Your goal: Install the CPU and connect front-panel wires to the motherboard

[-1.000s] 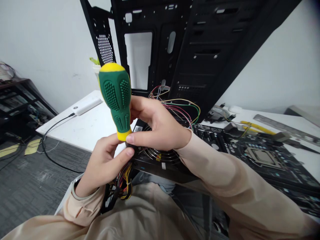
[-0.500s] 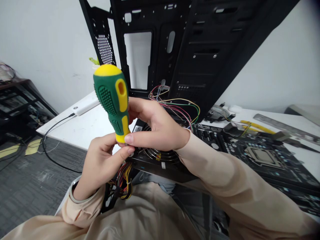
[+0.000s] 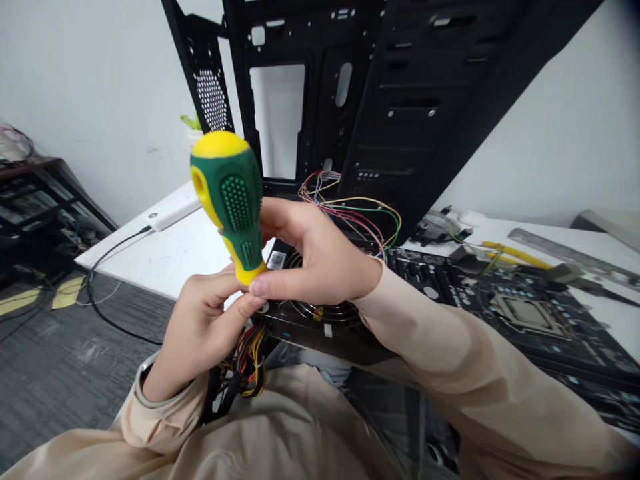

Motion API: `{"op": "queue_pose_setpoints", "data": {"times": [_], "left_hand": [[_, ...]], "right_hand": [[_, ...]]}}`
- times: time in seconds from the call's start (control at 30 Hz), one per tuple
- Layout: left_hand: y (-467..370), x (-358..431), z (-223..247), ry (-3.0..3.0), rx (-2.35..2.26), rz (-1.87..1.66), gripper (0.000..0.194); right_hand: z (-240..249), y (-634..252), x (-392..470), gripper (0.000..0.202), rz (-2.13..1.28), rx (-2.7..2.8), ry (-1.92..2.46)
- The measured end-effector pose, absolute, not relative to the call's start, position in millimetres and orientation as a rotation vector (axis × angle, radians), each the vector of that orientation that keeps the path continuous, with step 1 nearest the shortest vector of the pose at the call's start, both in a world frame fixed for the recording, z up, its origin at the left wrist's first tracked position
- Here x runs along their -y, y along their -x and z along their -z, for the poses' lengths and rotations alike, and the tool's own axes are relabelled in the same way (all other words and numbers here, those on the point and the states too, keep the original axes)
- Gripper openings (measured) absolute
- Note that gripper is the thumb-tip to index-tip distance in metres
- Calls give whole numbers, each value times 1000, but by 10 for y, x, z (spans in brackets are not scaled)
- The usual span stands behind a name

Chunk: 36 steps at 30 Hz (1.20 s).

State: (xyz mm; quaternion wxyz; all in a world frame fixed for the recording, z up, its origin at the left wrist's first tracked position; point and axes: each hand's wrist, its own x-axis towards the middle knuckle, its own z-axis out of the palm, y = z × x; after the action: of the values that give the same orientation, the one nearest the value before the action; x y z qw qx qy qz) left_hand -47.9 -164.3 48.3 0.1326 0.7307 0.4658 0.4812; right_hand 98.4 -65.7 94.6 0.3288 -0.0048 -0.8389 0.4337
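A green and yellow screwdriver stands nearly upright, its handle leaning slightly left. My right hand is closed round the lower, yellow end of the handle, thumb in front. Just below, my left hand pinches at the base of the handle; the shaft and tip are hidden behind the fingers. Beneath both hands lies a black power supply with a round wire fan grille. A bundle of red, yellow and black cables hangs from its left side.
A black computer case stands open behind the hands, with thin coloured wires coming out. To the right lie a motherboard, a metal ruler and a yellow-handled tool. A white power strip is at left.
The screwdriver handle has turned about its own axis; the yellow slot now faces left and the green textured grip faces front. Both hands stay in nearly the same place.
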Motion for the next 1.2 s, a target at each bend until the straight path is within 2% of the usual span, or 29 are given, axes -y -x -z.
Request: {"op": "queue_pose_setpoints", "data": {"times": [0.3, 0.73, 0.97, 1.2], "left_hand": [[445, 1649, -537, -2106, -1343, -1353, 17], [452, 1629, -409, -2049, -1347, -1357, 25], [395, 1639, -465, -1995, -1351, -1460, 7], [388, 1663, -457, -1943, -1384, -1486, 14]], "right_hand": [[-914, -985, 672, 23, -1091, 2237, 28], [-965, -998, 714, 27, -1107, 2228, 136], [-993, -998, 741, 22, -1034, 2288, 177], [-967, -992, 743, 21, -1013, 2296, 91]]}}
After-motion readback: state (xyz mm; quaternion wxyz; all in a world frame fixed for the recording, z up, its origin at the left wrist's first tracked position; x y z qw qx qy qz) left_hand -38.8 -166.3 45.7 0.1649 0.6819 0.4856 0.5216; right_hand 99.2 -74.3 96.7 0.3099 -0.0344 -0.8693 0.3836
